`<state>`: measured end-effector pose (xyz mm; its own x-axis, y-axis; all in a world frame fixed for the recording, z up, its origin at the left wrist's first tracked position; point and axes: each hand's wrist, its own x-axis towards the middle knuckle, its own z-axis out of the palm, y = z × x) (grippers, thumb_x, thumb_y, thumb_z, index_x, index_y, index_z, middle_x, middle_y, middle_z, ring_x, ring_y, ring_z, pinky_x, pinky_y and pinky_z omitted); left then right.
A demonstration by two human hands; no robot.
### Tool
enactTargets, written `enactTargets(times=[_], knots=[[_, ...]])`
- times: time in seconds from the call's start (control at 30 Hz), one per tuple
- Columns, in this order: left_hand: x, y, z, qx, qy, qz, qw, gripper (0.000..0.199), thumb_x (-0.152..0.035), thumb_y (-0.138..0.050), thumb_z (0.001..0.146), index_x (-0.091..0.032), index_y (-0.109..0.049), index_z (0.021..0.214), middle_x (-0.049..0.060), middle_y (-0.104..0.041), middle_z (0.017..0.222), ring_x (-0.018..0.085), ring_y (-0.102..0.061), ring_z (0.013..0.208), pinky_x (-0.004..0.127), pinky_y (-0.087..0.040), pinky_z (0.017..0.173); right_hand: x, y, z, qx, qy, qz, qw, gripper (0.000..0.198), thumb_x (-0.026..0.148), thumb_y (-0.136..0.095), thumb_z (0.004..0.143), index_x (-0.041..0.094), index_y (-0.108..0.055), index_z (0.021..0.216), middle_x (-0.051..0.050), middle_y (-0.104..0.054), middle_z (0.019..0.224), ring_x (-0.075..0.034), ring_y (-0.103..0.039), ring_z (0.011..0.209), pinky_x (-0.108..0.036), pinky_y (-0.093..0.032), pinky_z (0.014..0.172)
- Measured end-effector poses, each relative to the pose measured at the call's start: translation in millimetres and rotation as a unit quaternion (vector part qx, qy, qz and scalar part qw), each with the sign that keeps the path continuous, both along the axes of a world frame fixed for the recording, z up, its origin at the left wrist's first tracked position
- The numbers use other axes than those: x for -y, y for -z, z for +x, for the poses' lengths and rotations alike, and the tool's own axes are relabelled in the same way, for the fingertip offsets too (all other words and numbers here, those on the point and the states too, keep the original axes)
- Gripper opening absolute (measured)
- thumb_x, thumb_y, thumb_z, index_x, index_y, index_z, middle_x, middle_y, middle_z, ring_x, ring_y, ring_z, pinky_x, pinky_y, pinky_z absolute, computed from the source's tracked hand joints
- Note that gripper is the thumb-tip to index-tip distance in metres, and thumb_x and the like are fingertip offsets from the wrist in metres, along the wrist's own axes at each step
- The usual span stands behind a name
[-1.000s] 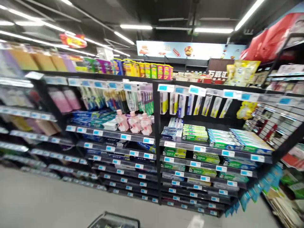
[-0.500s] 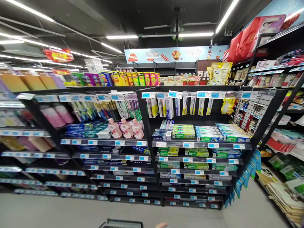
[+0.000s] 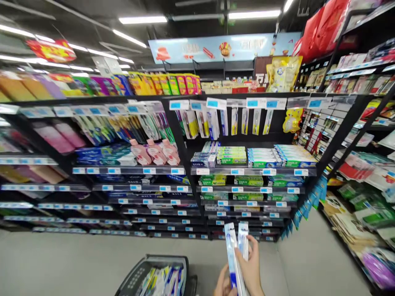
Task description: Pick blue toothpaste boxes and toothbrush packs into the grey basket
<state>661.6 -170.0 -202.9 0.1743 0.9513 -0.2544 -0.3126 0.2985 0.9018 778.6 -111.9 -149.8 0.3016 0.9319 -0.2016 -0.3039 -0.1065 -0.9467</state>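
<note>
Two slim packaged toothbrushes are held up at the bottom of the view. The left toothbrush pack (image 3: 231,250) leans slightly left, its lower end gripped by my left hand (image 3: 222,283). Behind and right of it, a second toothbrush pack (image 3: 243,238) sits in my right hand (image 3: 252,269), whose thumb lies across the front while the fingers wrap its right edge. Both hands are closed. Left of them stands a dark shopping basket (image 3: 187,263) with several packaged toothbrushes (image 3: 163,281) inside.
Ahead is a black shelf unit with toothpaste boxes (image 3: 231,155), hanging toothbrushes (image 3: 245,121) and pink bottles (image 3: 157,152). Price tags (image 3: 237,171) line the shelf edges. To the right, another rack holds packaged goods (image 3: 354,164). Grey floor (image 3: 77,259) runs along the shelf base.
The view has tilted down. Both hands have come up into view with the toothbrush packs, where only a fingertip showed before. More of the basket and its contents now shows.
</note>
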Motion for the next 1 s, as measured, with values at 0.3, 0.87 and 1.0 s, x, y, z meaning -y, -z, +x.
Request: enactTargets(times=[0.3, 0.87, 1.0], knots=[[3.9, -28.7, 29.8, -0.048, -0.02, 0.006, 0.999, 0.086, -0.049, -0.079, 0.078, -0.02, -0.032, 0.145, 0.018, -0.069, 0.126, 0.026, -0.07, 0.11, 0.035, -0.056, 0.092, 22.7, -7.5, 26.6, -0.054, -0.027, 0.059, 0.996, 0.078, 0.044, -0.071, 0.088, 0.026, -0.026, 0.148, -0.008, -0.071, 0.115, -0.021, -0.072, 0.096, -0.034, -0.057, 0.085], [-8.2, -38.7, -2.5, -0.083, -0.114, 0.033, 0.989, 0.084, -0.038, -0.077, 0.082, -0.019, -0.036, 0.152, 0.014, -0.072, 0.121, 0.024, -0.071, 0.109, 0.035, -0.056, 0.096, 22.3, 24.0, 27.4, 0.054, -0.252, 0.05, 0.965, 0.033, 0.046, -0.074, 0.085, 0.018, -0.075, 0.101, -0.009, -0.075, 0.101, -0.022, -0.069, 0.088, -0.032, -0.054, 0.08], [-1.6, -29.8, -5.5, -0.079, -0.088, 0.039, 0.992, 0.087, -0.037, -0.08, 0.08, -0.02, -0.037, 0.153, 0.01, -0.074, 0.109, 0.022, -0.072, 0.098, 0.034, -0.057, 0.091, 26.4, 24.8, 28.5, 0.053, -0.244, 0.039, 0.968, 0.031, 0.046, -0.075, 0.084, 0.017, -0.075, 0.096, -0.009, -0.075, 0.095, -0.022, -0.067, 0.087, -0.031, -0.052, 0.078]])
